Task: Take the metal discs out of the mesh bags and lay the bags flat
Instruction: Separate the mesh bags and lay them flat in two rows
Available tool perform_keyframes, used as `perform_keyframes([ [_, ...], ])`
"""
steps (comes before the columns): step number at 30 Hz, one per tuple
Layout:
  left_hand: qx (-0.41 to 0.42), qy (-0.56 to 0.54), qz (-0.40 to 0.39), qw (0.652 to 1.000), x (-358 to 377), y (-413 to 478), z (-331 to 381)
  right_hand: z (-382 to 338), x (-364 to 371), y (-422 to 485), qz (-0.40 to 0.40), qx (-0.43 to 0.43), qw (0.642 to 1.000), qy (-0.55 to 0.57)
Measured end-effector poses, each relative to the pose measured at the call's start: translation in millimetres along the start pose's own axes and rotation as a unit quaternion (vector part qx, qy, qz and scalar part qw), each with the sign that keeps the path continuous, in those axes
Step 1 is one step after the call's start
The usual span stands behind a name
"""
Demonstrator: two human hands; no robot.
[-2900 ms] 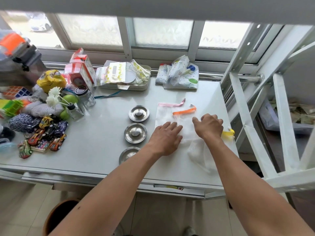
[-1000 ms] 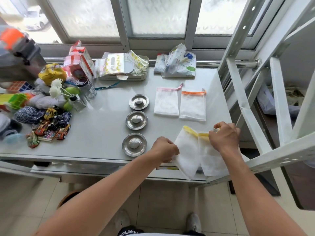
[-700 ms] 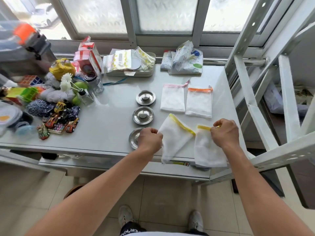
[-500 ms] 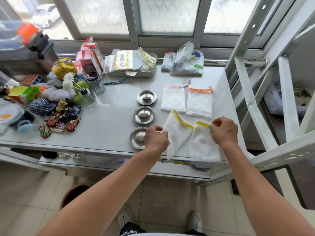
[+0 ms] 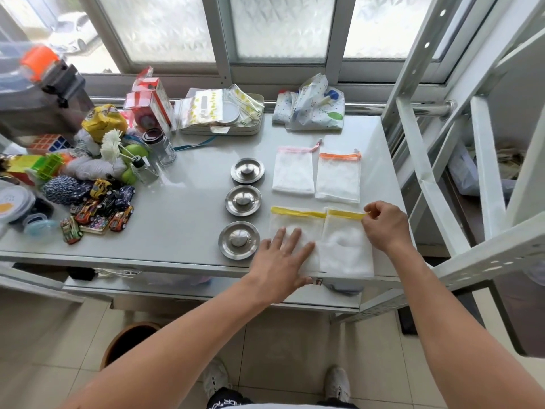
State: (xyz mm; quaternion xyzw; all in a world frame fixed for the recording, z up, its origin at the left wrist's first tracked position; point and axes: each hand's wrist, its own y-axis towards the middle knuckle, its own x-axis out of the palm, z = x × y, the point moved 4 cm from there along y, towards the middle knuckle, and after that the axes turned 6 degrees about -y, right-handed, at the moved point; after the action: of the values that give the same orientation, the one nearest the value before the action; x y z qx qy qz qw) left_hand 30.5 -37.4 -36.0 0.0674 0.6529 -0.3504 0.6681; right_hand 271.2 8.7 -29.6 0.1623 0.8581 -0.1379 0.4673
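Three metal discs stand in a column on the grey table: far disc, middle disc, near disc. To their right lie four white mesh bags: a pink-trimmed bag, an orange-trimmed bag, and two yellow-trimmed bags side by side at the front edge, the left one and the right one. My left hand presses flat, fingers spread, on the left yellow bag. My right hand pinches the top right corner of the right yellow bag.
Toy cars, yarn, a puzzle cube and small jars crowd the table's left side. A tray of zip bags and a printed pouch sit at the back. A white metal frame stands right of the table.
The two yellow-trimmed bags, held up and hanging from my hands before, now lie flat at the table's front edge. My left hand has opened and flattened onto its bag.
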Motion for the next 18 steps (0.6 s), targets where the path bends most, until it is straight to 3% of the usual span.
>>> perform_keyframes([
  [6,-0.055,-0.016,0.025,0.998,-2.4,5.5,-5.1,8.7,-7.6,5.5,-0.004,0.01,1.0,0.009],
  [10,0.003,0.014,0.0,1.0,2.8,5.3,4.6,4.4,-11.2,6.5,-0.004,-0.013,1.0,0.024],
  [13,-0.005,0.025,-0.012,1.0,6.5,8.8,-2.1,1.1,-9.2,6.4,-0.023,-0.021,0.998,0.05],
  [18,-0.016,-0.015,-0.023,1.0,-6.4,16.9,-18.6,14.5,-17.8,6.2,0.105,0.065,0.987,0.106],
])
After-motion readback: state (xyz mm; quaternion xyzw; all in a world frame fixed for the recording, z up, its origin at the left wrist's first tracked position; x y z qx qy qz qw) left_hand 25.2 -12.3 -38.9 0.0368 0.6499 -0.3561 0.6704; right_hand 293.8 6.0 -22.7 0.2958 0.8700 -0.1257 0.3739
